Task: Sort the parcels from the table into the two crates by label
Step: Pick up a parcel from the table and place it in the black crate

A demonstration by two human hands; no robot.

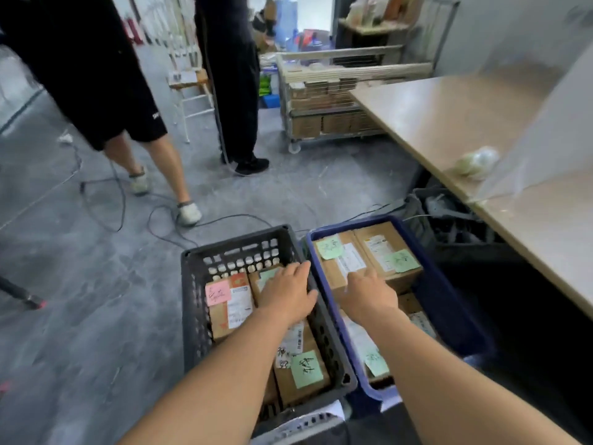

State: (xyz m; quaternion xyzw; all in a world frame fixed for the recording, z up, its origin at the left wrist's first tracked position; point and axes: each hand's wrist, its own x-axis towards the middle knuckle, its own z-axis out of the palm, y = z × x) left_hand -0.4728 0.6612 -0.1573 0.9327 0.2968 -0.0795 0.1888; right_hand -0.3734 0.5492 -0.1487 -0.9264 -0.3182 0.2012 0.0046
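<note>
Two crates stand side by side on the floor, a grey crate (192, 303) on the left and a blue crate (449, 303) on the right. Both hold brown cardboard parcels. In the grey crate lies a parcel with a pink note (224, 303) and a parcel with a green note (305, 370). The blue crate holds parcels with green notes (385, 252). My left hand (288, 293) lies flat, fingers straight, on a parcel at the grey crate's right side. My right hand (369, 292) reaches into the blue crate and touches a parcel there; its fingers are hidden from view.
A long wooden table (449, 114) runs along the right, with a crumpled plastic bag (478, 162) on it. Two people stand to the far left on the concrete floor, with cables (167, 220) trailing there. A wheeled wire cart of boxes (321, 110) stands behind.
</note>
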